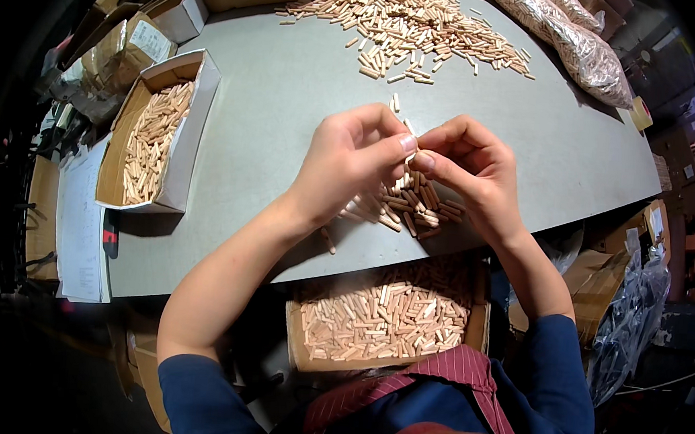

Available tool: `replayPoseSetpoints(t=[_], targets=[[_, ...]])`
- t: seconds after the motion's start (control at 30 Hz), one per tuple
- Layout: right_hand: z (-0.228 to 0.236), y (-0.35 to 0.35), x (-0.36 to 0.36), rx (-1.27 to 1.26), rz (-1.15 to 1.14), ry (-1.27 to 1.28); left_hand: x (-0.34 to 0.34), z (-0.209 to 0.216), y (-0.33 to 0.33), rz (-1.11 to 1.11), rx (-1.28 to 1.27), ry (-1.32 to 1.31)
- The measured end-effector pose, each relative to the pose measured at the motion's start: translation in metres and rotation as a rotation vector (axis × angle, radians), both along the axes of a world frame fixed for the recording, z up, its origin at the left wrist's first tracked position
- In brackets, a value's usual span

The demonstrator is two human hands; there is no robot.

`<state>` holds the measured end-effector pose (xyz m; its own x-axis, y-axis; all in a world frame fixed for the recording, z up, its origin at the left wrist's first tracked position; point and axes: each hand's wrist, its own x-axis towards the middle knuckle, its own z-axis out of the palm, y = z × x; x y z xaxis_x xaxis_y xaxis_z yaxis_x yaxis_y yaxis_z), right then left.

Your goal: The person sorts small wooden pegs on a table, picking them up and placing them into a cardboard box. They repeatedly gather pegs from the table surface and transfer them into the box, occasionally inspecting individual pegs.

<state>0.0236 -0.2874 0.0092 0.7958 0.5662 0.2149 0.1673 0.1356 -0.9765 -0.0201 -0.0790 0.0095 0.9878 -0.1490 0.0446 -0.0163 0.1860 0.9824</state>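
Note:
My left hand (350, 159) and my right hand (480, 168) meet fingertip to fingertip above the table. Both are closed in a pinch on a small pale wooden dowel (411, 155), mostly covered by the fingers. Another dowel (409, 126) shows just beyond the fingertips; whether it is touched I cannot tell. Under my hands lies a loose heap of wooden dowels (419, 204), partly hidden by the left hand and in shadow. At the table's near edge, below my forearms, an open cardboard box (296, 336) is full of the same dowels.
A large pile of dowels (409, 24) spreads over the far side of the grey table (276, 91). An open white carton (196, 138) with dowels stands at the left, beside papers (80, 231). A filled plastic bag (588, 64) and tape roll (641, 114) lie far right.

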Motion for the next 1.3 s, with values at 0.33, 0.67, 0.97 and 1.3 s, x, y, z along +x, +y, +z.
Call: replayPoseSetpoints(t=[0.33,0.67,0.97,1.3], targets=[[-0.001,-0.018,0.009,0.034,-0.049,-0.019,0.006,0.011,0.010,0.136,-0.099,0.100],[-0.039,-0.044,0.038,-0.393,-0.174,-0.374,0.027,0.024,0.196,0.375,-1.333,-0.463],[-0.025,-0.011,0.028,-0.599,0.286,-0.720,0.051,0.004,0.121,0.617,-0.313,-0.090],[-0.030,-0.070,0.019,-0.260,0.055,-0.138,0.054,-0.025,0.075,0.369,0.417,-0.106]])
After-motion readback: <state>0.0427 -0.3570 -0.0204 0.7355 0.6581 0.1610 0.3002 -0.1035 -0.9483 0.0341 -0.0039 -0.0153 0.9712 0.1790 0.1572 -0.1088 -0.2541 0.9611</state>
